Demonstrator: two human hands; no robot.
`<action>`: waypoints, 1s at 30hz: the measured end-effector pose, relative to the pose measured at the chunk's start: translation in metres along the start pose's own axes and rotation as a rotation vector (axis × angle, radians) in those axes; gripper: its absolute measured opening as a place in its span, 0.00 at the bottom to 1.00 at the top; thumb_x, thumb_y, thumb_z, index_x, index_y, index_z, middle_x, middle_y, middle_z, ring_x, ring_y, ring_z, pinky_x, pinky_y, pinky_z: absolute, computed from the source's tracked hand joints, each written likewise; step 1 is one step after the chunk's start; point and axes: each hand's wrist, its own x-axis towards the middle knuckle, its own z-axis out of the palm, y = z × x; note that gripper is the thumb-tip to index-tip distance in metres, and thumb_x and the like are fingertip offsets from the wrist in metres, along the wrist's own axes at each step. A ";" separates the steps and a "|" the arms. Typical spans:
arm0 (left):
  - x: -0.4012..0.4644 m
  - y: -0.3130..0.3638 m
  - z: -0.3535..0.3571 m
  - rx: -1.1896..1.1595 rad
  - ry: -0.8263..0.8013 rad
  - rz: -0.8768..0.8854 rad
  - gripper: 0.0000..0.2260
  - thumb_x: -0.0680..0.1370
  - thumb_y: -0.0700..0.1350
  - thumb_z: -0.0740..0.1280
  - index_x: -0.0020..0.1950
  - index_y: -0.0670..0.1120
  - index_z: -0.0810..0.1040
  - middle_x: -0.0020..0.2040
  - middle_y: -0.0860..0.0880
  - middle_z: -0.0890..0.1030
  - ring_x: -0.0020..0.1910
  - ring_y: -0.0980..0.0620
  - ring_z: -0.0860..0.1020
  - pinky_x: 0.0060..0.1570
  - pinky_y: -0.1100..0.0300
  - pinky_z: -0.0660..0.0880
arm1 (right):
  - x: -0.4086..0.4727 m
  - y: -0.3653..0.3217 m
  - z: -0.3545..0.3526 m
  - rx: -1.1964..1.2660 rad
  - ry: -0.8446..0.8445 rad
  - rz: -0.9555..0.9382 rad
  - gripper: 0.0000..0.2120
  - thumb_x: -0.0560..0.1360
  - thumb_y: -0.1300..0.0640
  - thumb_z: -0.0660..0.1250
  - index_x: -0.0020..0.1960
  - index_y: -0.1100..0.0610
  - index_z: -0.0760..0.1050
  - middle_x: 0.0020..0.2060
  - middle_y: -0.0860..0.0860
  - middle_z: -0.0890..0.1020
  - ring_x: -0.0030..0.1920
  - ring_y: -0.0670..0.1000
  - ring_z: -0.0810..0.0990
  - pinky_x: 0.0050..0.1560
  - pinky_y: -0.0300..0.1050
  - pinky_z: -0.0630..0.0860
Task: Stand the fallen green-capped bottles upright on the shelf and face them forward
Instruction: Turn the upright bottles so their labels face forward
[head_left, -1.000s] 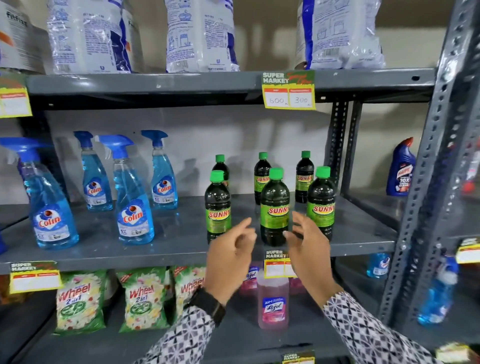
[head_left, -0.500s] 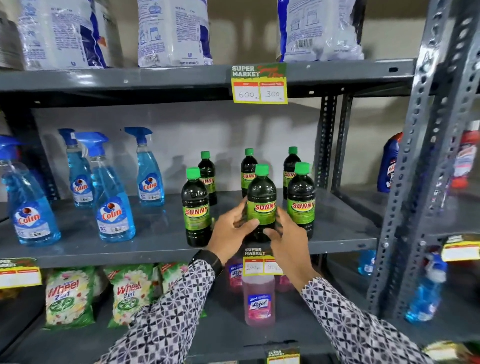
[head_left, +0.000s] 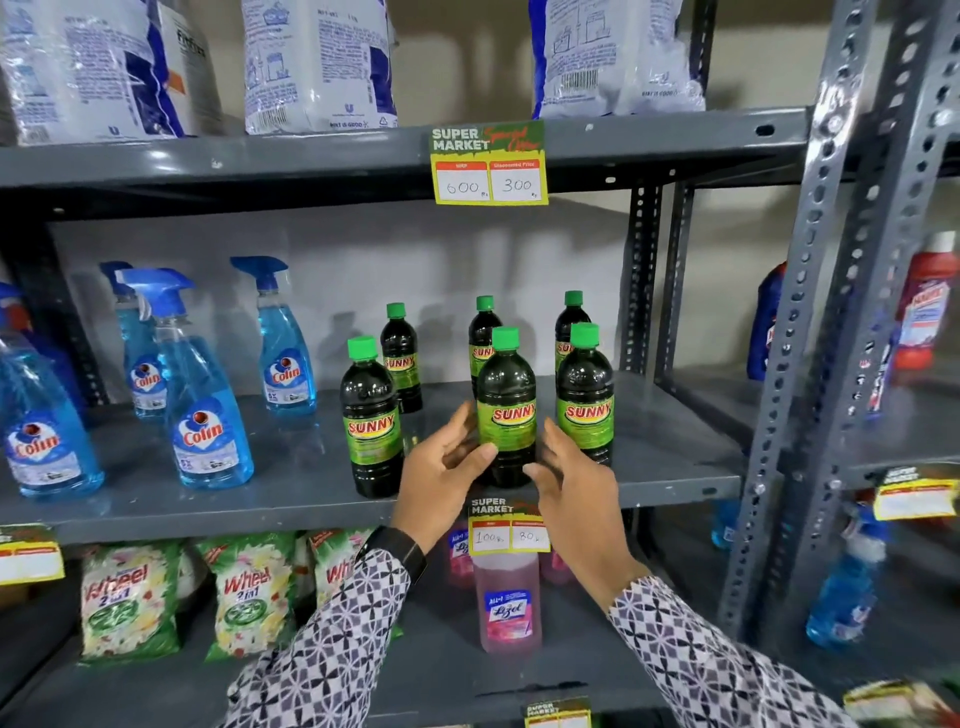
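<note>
Upright at the front edge of the grey metal shelf (head_left: 675, 467), the middle green-capped bottle (head_left: 506, 410) shows its glossy dark body and bright "SUNNY" label facing forward. Left of this bottle, the left hand (head_left: 441, 467) curls loosely round its lower side, thumb tip on the label and fingers spread, not clenched. Right of it, the right hand (head_left: 574, 486) cups the base with parted fingers, thumb touching the dark plastic. Two more round-shouldered bottles flank it, one to the left (head_left: 371, 421) and one just right (head_left: 585, 400), and three stand behind it. Far left of it stand translucent blue spray bottles (head_left: 208, 415). Below it hangs a yellow price tag (head_left: 506, 527).
</note>
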 end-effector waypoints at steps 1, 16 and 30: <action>-0.006 0.002 0.001 0.034 0.104 0.003 0.24 0.78 0.46 0.72 0.74 0.57 0.71 0.65 0.58 0.80 0.63 0.65 0.78 0.68 0.57 0.75 | -0.002 0.001 -0.008 0.010 0.031 -0.006 0.25 0.80 0.65 0.72 0.76 0.58 0.74 0.62 0.50 0.86 0.61 0.48 0.85 0.67 0.47 0.80; -0.009 0.036 0.127 0.324 0.057 -0.121 0.24 0.84 0.50 0.56 0.81 0.48 0.58 0.61 0.42 0.81 0.60 0.41 0.79 0.59 0.45 0.76 | 0.038 0.054 -0.078 0.234 -0.153 0.156 0.31 0.77 0.66 0.75 0.77 0.54 0.70 0.60 0.33 0.77 0.60 0.34 0.79 0.67 0.40 0.76; 0.023 0.028 0.148 0.057 0.044 -0.015 0.26 0.78 0.41 0.72 0.74 0.50 0.71 0.52 0.60 0.83 0.47 0.67 0.81 0.58 0.63 0.79 | 0.061 0.094 -0.112 0.226 -0.224 0.165 0.32 0.77 0.68 0.74 0.78 0.53 0.69 0.66 0.49 0.82 0.66 0.46 0.81 0.70 0.43 0.76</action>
